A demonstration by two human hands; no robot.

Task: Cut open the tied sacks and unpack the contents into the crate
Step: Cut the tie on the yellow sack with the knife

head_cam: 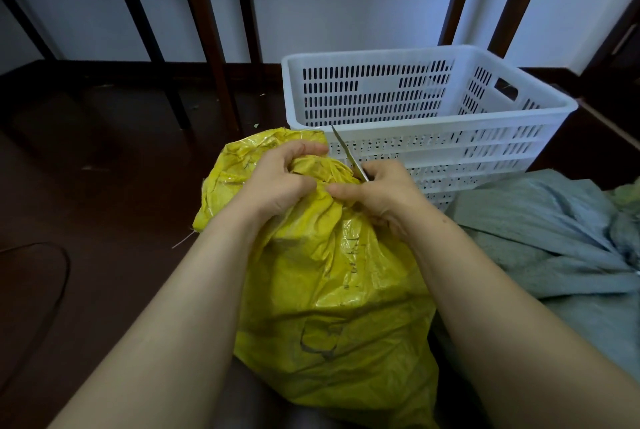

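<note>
Holding: left hand (277, 179) clutches bunched neck of yellow sack (329, 290).
Blade (348, 155): gripped by right hand (384, 193), just right of neck, tip toward crate (433, 54).

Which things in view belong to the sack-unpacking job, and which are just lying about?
In the job:
- yellow sack, neck gripped by left hand
- blade held in right hand
- white slotted crate
- grey sack, probably next

Lying about:
- black cable
- wooden furniture legs
</note>
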